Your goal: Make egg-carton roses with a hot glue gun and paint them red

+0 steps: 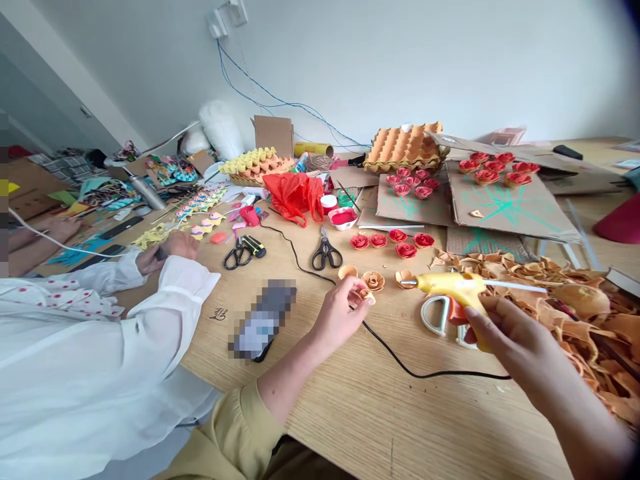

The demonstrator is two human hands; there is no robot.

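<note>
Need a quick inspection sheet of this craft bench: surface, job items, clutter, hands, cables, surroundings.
Surface: wooden table, crowded.
Job's things: yellow glue gun; small paper piece; unpainted paper rose beside it.
Clutter: red roses, scissors, egg tray, red bag, cardboard scraps.
Grippers: right hand holds the glue gun; left hand pinches the small paper piece.
Cables: black cord crosses the table; blue wires on the wall.
Surroundings: co-worker's white sleeve at left.

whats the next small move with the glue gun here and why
Probably bring the glue gun nozzle left to the small cardboard piece pinched in the left hand. The right hand grips the gun with its tip aimed that way but short of it, and unpainted cardboard roses lie just beyond, apparently being assembled.
</note>
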